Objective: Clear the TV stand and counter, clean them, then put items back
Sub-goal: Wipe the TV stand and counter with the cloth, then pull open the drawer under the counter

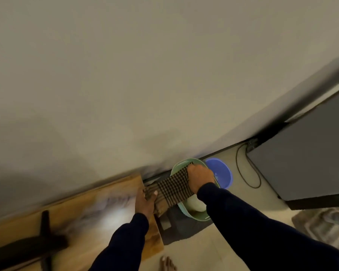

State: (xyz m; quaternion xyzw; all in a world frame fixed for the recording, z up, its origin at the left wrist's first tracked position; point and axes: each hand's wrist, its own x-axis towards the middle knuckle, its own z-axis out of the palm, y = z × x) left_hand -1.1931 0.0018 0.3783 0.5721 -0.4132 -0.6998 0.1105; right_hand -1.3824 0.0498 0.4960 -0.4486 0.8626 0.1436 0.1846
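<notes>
Head view, the only 1 given. Stretched between 2 hands: a checked cloth (pixel 171 187), pulled taut over the rim of a pale green basin (pixel 179 209) on the floor. Held that way, probably, for wringing or twisting, so that any drips land in the basin rather than on the wood.

Left hand (pixel 145 202) at the cloth's near end, fingers curled round the bunched fabric, thumb on top, right beside the end of the wooden TV stand (pixel 98 208). Right hand (pixel 201 178) at the far end, directly above the basin, fingers closed round the cloth in a fist-like grip. Both sleeves dark.

Just behind the green basin and touching it or nearly so: a blue tub (pixel 222 173), close to the wall, probably a 2nd vessel for rinsing. Contents of either not clear; something pale shows inside the green one.

On the stand's wooden top, lower left: a dark blurred TV foot (pixel 37 243). A bright glare patch near the stand's end, possibly a wet sheen, though blur rules out certainty. No loose items visible on the part in view, which suggests clearing done and cleaning under way.

To the right, a dark cabinet (pixel 305 161) with a black cable (pixel 247 169) looped on the floor, near the tubs, so worth keeping splashes inside the basin.
</notes>
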